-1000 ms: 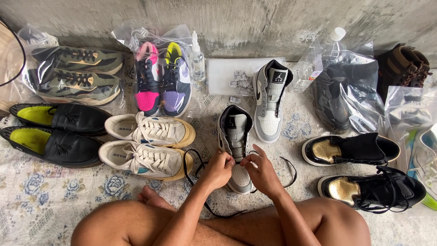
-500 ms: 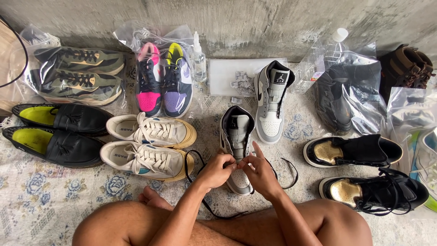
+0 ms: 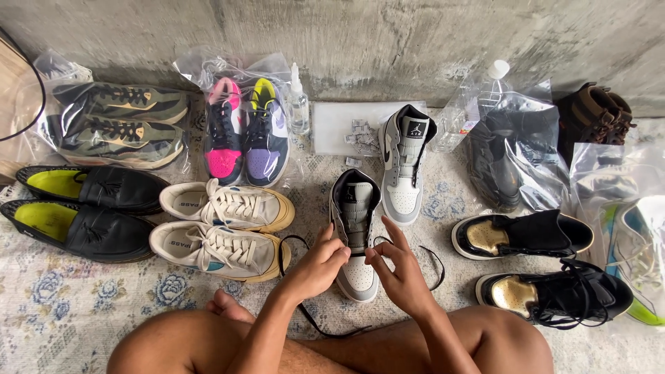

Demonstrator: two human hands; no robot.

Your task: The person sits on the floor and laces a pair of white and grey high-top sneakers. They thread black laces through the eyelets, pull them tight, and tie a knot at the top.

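A grey and white high-top sneaker [image 3: 355, 208] lies on the patterned rug in front of me, toe toward my crossed legs. Both hands work at its lace area. My left hand [image 3: 317, 265] pinches the black shoelace [image 3: 291, 244] at the shoe's left side. My right hand [image 3: 399, 272] touches the shoe's right side with fingers spread, the lace's other end [image 3: 435, 260] looping beside it. The matching sneaker [image 3: 406, 163] lies just beyond, laced.
Around me lie black loafers with yellow insoles [image 3: 90, 208], cream sneakers [image 3: 222, 228], bagged camo sneakers [image 3: 114, 125], bagged pink and purple shoes [image 3: 246, 131], black and gold sneakers [image 3: 533, 263], bagged dark shoes [image 3: 506, 149], brown boots [image 3: 596, 114], a spray bottle [image 3: 299, 104], a concrete wall [image 3: 388, 34].
My hands have shifted slightly on the sneaker, the left fingers closing on the lace and the right fingers spreading. The shoes around have not moved.
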